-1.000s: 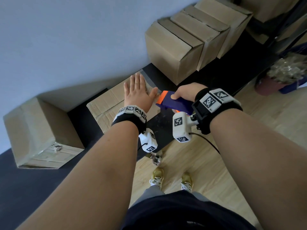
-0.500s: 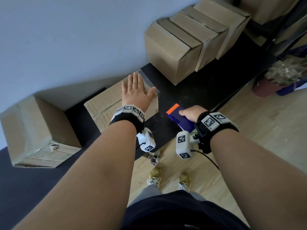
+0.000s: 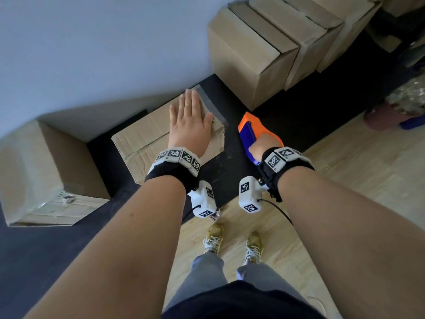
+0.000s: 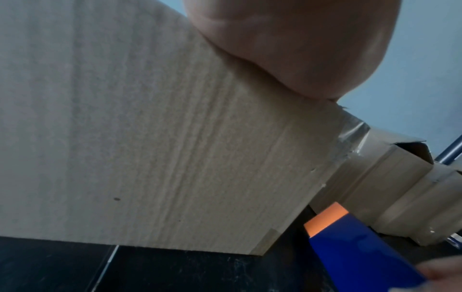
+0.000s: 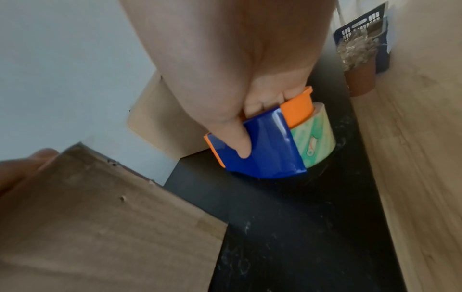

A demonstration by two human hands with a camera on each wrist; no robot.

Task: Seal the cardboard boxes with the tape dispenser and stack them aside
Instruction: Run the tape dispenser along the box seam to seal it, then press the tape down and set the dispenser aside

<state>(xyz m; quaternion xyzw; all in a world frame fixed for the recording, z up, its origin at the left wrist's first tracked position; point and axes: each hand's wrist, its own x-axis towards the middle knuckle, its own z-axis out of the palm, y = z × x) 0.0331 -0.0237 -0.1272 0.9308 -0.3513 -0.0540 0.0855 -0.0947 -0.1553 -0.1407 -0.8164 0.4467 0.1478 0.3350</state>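
My left hand (image 3: 189,125) lies flat, fingers straight, on the taped box (image 3: 147,139) at frame centre, while my right hand (image 5: 237,83) clamps the tape dispenser (image 5: 265,142) low over the black mat just right of it. The loose tape end at the box's upper corner could lift if left unpressed, I judge. The roll's green print is unreadable.

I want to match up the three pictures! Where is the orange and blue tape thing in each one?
Head view: the orange and blue plastic tape dispenser is right of centre, held by the right hand over the black table.
Left wrist view: the tape dispenser is in the lower right corner.
Right wrist view: the tape dispenser is in the middle, under the hand.
Shared landmark: the taped brown cardboard box under the left hand.
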